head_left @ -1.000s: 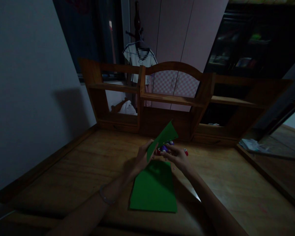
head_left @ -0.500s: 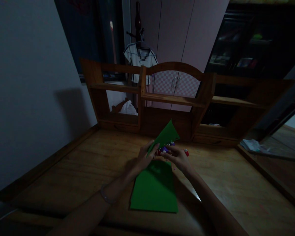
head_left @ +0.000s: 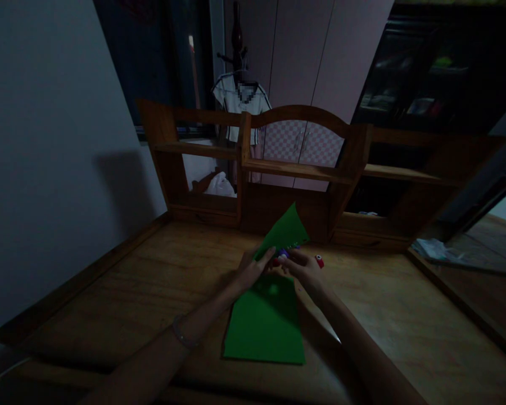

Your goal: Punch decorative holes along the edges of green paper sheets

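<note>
A green sheet [head_left: 284, 228] is pinched in my left hand [head_left: 255, 267], tilted up above the desk. Small marks like punched holes run along its lower right edge. At that edge, my right hand [head_left: 306, 269] has its fingers closed on a small purple piece with a white round part, which looks like a craft punch [head_left: 283, 255]. Fingers hide much of it. Something small and red [head_left: 275, 262] shows between the hands. A red piece with a white round spot [head_left: 319, 261] stands just beyond my right hand. Below both hands lies a larger green stack or sheet [head_left: 265, 326].
The wooden desk [head_left: 185, 270] has a shelf unit [head_left: 295, 165] along its back. A clear plastic bag [head_left: 434, 248] lies at the right edge. Behind the shelf hangs a white shirt [head_left: 248, 107] on a coat stand.
Both hands stay almost in place. The green sheet's lower edge has shifted slightly, covering more of the purple pieces behind it. My right fingers have moved slightly at the punch.
</note>
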Demonstrator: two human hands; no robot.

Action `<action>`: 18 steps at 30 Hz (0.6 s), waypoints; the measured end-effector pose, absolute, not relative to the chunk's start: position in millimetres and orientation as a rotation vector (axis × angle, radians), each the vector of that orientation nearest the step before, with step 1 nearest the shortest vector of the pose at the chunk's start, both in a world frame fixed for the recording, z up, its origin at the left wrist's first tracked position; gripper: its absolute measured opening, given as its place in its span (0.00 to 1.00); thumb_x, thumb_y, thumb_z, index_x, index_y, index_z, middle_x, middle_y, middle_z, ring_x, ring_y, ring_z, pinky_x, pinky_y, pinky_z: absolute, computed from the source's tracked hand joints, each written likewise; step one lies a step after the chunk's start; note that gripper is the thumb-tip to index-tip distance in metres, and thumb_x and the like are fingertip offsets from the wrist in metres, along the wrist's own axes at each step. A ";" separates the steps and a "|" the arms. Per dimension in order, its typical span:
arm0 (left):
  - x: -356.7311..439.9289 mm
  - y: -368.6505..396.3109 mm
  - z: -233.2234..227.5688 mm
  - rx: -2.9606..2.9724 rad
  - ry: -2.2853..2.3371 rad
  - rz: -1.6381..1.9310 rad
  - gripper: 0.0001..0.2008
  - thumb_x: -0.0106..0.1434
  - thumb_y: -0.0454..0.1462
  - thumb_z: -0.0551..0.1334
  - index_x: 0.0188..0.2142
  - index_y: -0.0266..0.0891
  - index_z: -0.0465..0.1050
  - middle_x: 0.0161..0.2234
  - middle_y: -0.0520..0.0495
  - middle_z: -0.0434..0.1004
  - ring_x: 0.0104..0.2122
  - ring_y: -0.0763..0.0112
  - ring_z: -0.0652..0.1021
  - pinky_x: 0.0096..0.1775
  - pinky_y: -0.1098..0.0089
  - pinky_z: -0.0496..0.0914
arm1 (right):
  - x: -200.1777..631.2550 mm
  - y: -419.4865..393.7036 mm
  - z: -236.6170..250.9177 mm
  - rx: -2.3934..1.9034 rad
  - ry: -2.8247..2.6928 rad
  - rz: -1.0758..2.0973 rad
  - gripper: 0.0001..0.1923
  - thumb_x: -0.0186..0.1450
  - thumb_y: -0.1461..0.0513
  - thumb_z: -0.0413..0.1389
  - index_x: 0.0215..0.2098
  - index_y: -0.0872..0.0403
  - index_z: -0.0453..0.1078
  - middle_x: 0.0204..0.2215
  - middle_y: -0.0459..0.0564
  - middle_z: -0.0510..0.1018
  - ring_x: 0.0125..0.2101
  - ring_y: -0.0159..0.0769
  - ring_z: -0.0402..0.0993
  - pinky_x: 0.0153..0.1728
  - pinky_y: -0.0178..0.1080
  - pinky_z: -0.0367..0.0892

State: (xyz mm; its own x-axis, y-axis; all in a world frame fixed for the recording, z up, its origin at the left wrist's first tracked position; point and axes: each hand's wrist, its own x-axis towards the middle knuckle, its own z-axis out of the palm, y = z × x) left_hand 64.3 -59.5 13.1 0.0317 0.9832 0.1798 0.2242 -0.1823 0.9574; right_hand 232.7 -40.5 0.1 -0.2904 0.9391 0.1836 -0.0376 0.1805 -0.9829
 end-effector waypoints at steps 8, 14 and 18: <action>62.9 -48.6 0.1 1.493 1.215 1.164 0.22 0.59 0.51 0.54 0.32 0.36 0.76 0.25 0.48 0.76 0.27 0.71 0.75 0.31 0.73 0.67 | 225.4 -40.3 -7.9 -0.864 -1.320 1.395 0.18 0.53 0.53 0.63 0.36 0.56 0.72 0.32 0.50 0.74 0.32 0.36 0.70 0.34 0.35 0.64; 64.3 -46.3 -3.9 1.482 1.175 1.171 0.22 0.59 0.52 0.54 0.32 0.36 0.76 0.27 0.46 0.77 0.28 0.69 0.75 0.32 0.72 0.68 | 224.5 -40.2 -7.9 -0.863 -1.272 1.418 0.19 0.52 0.53 0.64 0.37 0.56 0.72 0.33 0.51 0.74 0.32 0.36 0.70 0.32 0.35 0.64; 65.5 -49.4 0.8 1.490 1.172 1.200 0.21 0.58 0.51 0.56 0.34 0.36 0.77 0.28 0.45 0.77 0.29 0.67 0.76 0.34 0.70 0.68 | 224.3 -39.1 -9.3 -0.889 -1.253 1.419 0.19 0.50 0.53 0.64 0.35 0.56 0.72 0.31 0.50 0.74 0.30 0.35 0.70 0.30 0.34 0.63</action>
State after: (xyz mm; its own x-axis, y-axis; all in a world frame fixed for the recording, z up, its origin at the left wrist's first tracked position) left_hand 65.5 -49.4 0.8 0.0932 0.9814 0.1676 0.1444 -0.1799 0.9730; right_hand 224.3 -39.1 -9.3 -0.2269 0.9699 0.0880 -0.2070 0.0403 -0.9775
